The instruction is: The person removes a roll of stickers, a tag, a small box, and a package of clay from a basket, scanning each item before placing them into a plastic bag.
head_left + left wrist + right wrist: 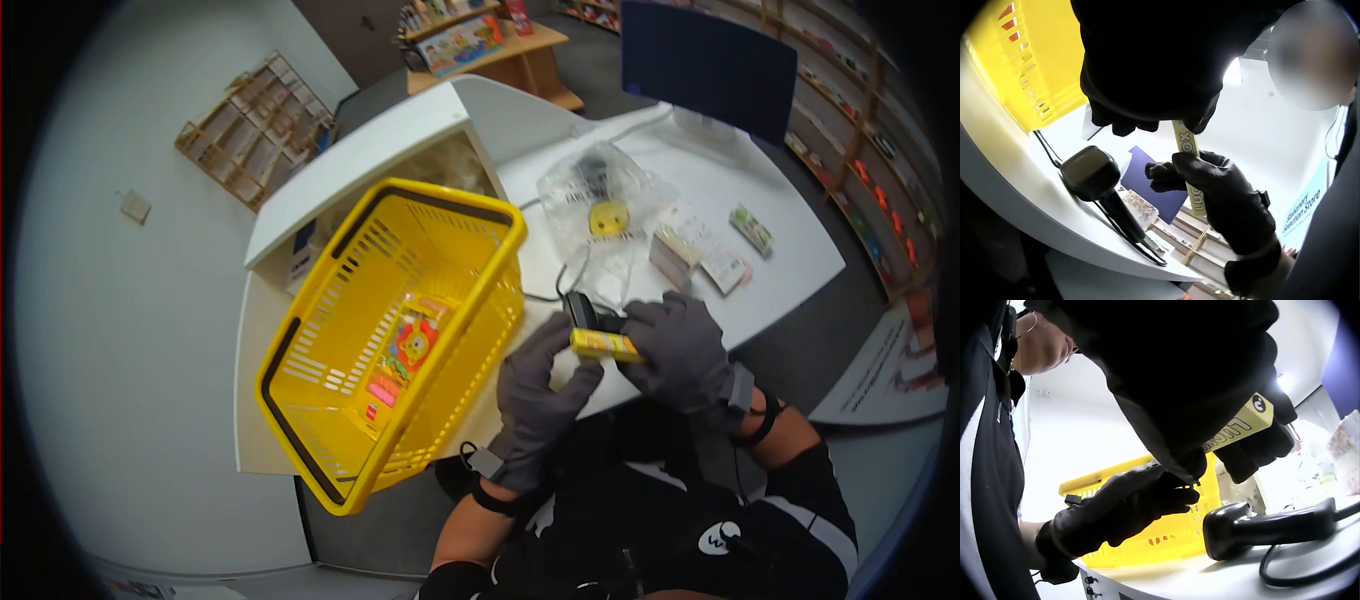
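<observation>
My right hand (680, 345) pinches a small yellow box (605, 345), slim and lettered, held level above the counter's near edge. In the left wrist view, the right thumb lies across the side of this box (1196, 199). My left hand (535, 395) is at the box's other end, thumb just below it and fingertips close above; I cannot tell whether they grip it. Both hands wear dark gloves. Just beyond the box, a black handheld scanner (1266, 530) lies on the white counter (790, 290), its cable trailing off.
A yellow shopping basket (480, 300) stands at left, with colourful packages (412, 345) inside. Beyond the hands are a clear plastic bag (590, 195), a small boxed item (675, 258), a printed sheet (715, 255) and a green packet (750, 230). A monitor (710, 65) stands at the back.
</observation>
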A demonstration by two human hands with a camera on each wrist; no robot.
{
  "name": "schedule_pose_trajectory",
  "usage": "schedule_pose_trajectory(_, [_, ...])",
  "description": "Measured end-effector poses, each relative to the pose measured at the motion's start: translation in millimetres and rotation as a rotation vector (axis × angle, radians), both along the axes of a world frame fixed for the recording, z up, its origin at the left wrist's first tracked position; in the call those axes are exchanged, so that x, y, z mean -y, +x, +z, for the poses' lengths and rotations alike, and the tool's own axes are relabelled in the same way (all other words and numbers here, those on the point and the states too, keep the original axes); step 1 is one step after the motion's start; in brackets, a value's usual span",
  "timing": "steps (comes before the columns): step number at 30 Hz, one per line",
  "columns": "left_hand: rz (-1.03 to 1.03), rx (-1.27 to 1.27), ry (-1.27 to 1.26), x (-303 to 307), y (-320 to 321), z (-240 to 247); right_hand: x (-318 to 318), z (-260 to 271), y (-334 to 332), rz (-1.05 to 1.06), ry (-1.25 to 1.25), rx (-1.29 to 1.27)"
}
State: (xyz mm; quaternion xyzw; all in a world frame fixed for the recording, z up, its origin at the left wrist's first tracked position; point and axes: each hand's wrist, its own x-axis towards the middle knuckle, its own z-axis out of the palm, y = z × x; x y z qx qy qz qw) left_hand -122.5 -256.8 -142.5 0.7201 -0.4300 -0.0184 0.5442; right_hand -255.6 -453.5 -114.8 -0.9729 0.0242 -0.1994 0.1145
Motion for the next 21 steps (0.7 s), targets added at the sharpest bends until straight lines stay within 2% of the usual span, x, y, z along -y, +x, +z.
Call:
schedule_pose_trajectory(2, [-0.009, 0.014, 0.070, 2.3, -4.1, -2.1, 0.6, -1.2, -2.7, -0.080, 0.009, -0.125])
schedule_pose_trajectory(5, [0.088, 0.240, 0.006, 11.1, -1.3, -6.1, -2.7, -6.0, -1.9, -0.102, -0.041, -0.120])
schedule_pose_trajectory(6, [0.077, 0.238, 0.007, 12.1, -2.6, -7.2, -5.0, -10.1, -1.4, -0.099, -0.045, -0.085])
schedule_pose_trajectory(8, [0.026, 0.180, -0.025, 14.6, -4.3, -8.0, -6.9, -14.7, 2.6, -0.083, -0.056, -0.004])
schedule_pose_trajectory(10, [0.005, 0.155, -0.039, 13.8, -0.2, -10.6, -7.2, -11.8, 4.9, -0.078, -0.062, -0.029])
schedule_pose_trajectory(13, [-0.107, -0.096, -0.015, 8.0, 11.4, -23.9, -8.4, -10.2, 6.9, -0.061, -0.071, -0.094])
schedule_pose_trajectory(16, [-0.104, -0.169, 0.062, 1.6, 12.7, -23.2, -3.4, -11.3, 6.5, -0.018, 0.056, -0.180])
schedule_pose_trajectory(18, [-0.111, -0.204, 0.100, -0.9, 14.4, -23.8, 3.7, -9.5, 4.3, -0.036, 0.035, -0.180])
schedule_pose_trajectory(21, [-0.030, -0.414, -0.020, -4.2, 19.2, -29.1, 16.4, -9.8, -1.0, -0.071, -0.008, -0.178])
